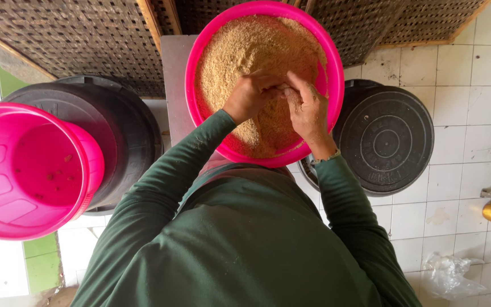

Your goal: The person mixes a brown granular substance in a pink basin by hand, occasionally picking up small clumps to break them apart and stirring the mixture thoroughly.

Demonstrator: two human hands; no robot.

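My dark green long-sleeved top (240, 250) filled the lower middle of the frame, both sleeves running up toward the centre. Above it, at top centre, sat the round bright pink plastic basin (333, 79), nearly full of coarse tan crumbly meal (245, 45). At the left edge an empty pink plastic bucket (7, 170) lay tilted on its side against a large black plastic drum (126, 125); to the right, a round black ribbed lid (385, 139) rested on the white tiled floor (461, 85), with a crumpled clear plastic bag (447, 276) at lower right.

Both forearms were bent inward, so my hands met over the middle of the basin. My left hand (251, 96) was curled into a loose fist, knuckles up, fingers closed on a bit of the meal. My right hand (308, 111) lay beside it, touching, fingers pressed together and dusted with crumbs, tips rubbing against the left hand's fingertips.
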